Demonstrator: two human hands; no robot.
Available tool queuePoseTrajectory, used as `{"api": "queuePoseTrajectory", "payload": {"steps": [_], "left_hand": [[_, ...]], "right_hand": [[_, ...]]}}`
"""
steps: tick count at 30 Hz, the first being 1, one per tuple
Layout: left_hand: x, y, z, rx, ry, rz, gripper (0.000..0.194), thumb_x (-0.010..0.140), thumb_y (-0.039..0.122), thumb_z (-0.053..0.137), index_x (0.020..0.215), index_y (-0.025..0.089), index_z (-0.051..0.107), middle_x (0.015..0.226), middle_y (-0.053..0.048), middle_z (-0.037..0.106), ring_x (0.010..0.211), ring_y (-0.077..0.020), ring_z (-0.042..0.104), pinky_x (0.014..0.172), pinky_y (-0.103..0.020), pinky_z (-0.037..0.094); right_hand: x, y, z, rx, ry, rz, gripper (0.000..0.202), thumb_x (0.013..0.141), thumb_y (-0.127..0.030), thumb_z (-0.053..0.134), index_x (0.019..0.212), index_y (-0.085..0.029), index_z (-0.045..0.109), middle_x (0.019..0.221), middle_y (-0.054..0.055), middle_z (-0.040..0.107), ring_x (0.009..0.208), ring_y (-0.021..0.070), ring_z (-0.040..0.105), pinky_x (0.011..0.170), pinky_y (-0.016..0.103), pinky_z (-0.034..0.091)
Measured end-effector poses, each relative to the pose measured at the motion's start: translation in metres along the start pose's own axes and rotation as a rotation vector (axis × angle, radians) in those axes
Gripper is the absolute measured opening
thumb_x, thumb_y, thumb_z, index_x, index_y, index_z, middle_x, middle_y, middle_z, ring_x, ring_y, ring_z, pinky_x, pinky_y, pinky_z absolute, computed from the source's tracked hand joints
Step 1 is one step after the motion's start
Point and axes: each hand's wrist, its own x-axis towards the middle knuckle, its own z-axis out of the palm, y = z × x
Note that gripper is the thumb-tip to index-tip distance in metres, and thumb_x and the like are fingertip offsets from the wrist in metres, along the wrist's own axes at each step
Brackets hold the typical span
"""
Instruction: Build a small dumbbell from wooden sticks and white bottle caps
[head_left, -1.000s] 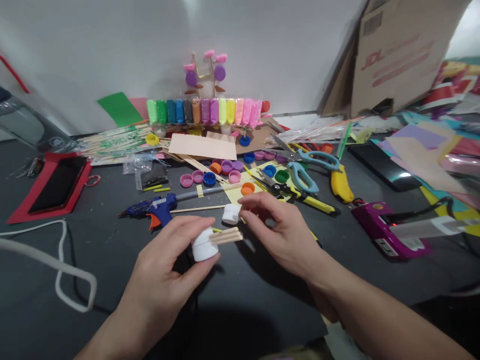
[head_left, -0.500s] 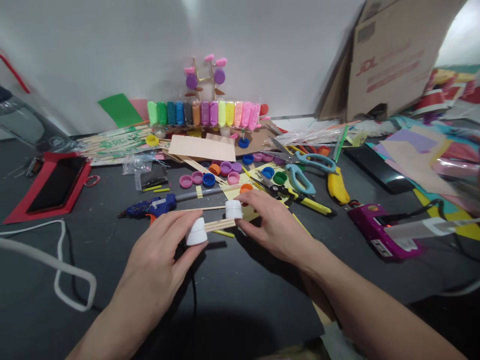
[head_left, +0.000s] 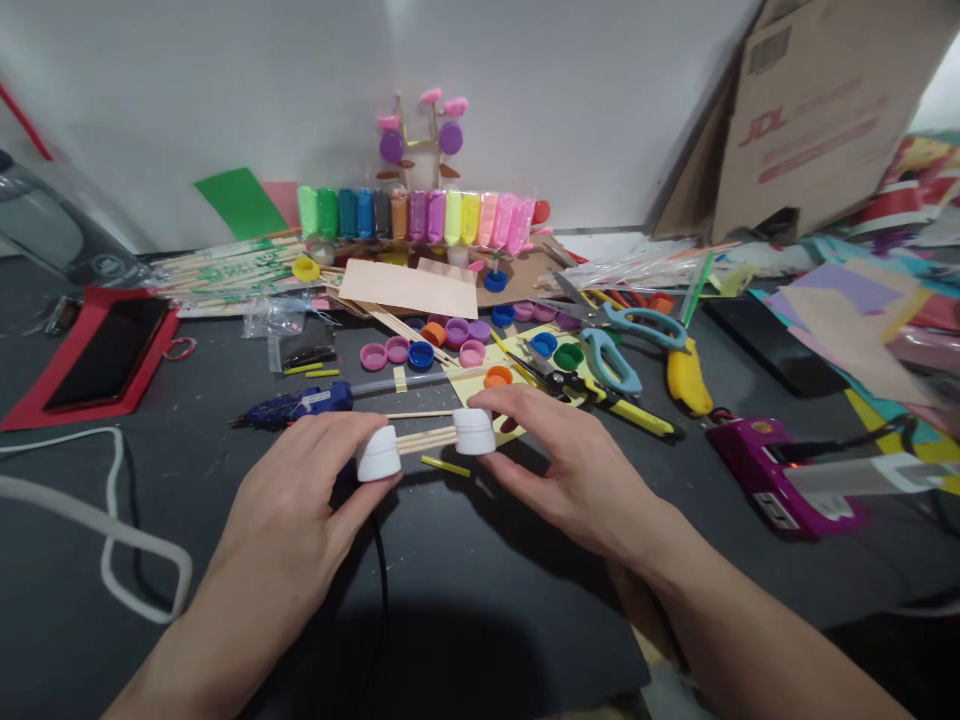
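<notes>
Between my hands, above the dark table, a few thin wooden sticks (head_left: 427, 440) run side by side from one white piece to another. My left hand (head_left: 300, 500) pinches the left white cap-like piece (head_left: 380, 455) between thumb and fingers. The right white cap-like piece (head_left: 474, 431), which shows a seam round its middle, is pinched by my right hand (head_left: 562, 450). How the stick ends sit in the white pieces is hidden. Just below the sticks lies a short yellow stick (head_left: 445, 466) on the table.
A blue glue gun (head_left: 300, 403) lies behind my left hand. Behind my right hand are yellow-handled pliers (head_left: 615, 405), blue scissors (head_left: 611, 360) and several coloured bottle caps (head_left: 422, 355). A magenta box (head_left: 780, 480) with cables stands at right; a white cable (head_left: 142, 540) loops at left.
My hands have turned the stick piece so its two white ends sit more level and the sticks show more from the side. Both hands keep their hold; the camera view has shifted slightly.
</notes>
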Motion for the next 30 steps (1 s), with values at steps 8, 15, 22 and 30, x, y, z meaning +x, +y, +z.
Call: {"api": "queuePoseTrajectory", "payload": {"steps": [8, 15, 22, 30], "left_hand": [[0.0012, -0.0021, -0.0006, -0.025, -0.011, -0.002, 0.027, 0.094, 0.032, 0.061, 0.117, 0.019, 0.062, 0.111, -0.007, 0.070, 0.101, -0.0236, 0.065, 0.091, -0.033, 0.047], [0.0002, -0.0052, 0.0031, -0.014, -0.020, -0.015, 0.031, 0.093, 0.032, 0.062, 0.119, 0.017, 0.061, 0.109, -0.008, 0.072, 0.098, -0.0246, 0.065, 0.087, -0.035, 0.048], [-0.0001, -0.0039, 0.0029, -0.021, -0.024, -0.007, 0.027, 0.094, 0.030, 0.061, 0.118, 0.019, 0.060, 0.109, -0.007, 0.071, 0.099, -0.0236, 0.065, 0.088, -0.036, 0.049], [0.0008, -0.0036, 0.0026, -0.013, -0.023, 0.011, 0.026, 0.094, 0.030, 0.062, 0.117, 0.019, 0.061, 0.108, -0.007, 0.071, 0.099, -0.0231, 0.065, 0.087, -0.035, 0.048]], "right_hand": [[-0.0026, 0.0005, -0.0031, -0.024, -0.042, -0.048, 0.028, 0.092, -0.014, 0.059, 0.120, -0.018, 0.058, 0.114, 0.011, 0.068, 0.106, 0.0228, 0.063, 0.094, 0.036, 0.049], [-0.0018, 0.0001, -0.0040, -0.046, -0.050, -0.045, 0.029, 0.090, -0.013, 0.061, 0.119, -0.015, 0.060, 0.111, 0.011, 0.067, 0.103, 0.0231, 0.062, 0.092, 0.035, 0.049], [-0.0011, 0.0000, -0.0048, -0.011, -0.024, -0.044, 0.029, 0.089, -0.013, 0.062, 0.119, -0.013, 0.062, 0.110, 0.011, 0.069, 0.102, 0.0223, 0.063, 0.091, 0.034, 0.049], [-0.0004, 0.0007, -0.0041, -0.009, -0.047, -0.046, 0.029, 0.091, -0.014, 0.061, 0.120, -0.013, 0.062, 0.111, 0.011, 0.069, 0.104, 0.0223, 0.063, 0.092, 0.034, 0.049]]}}
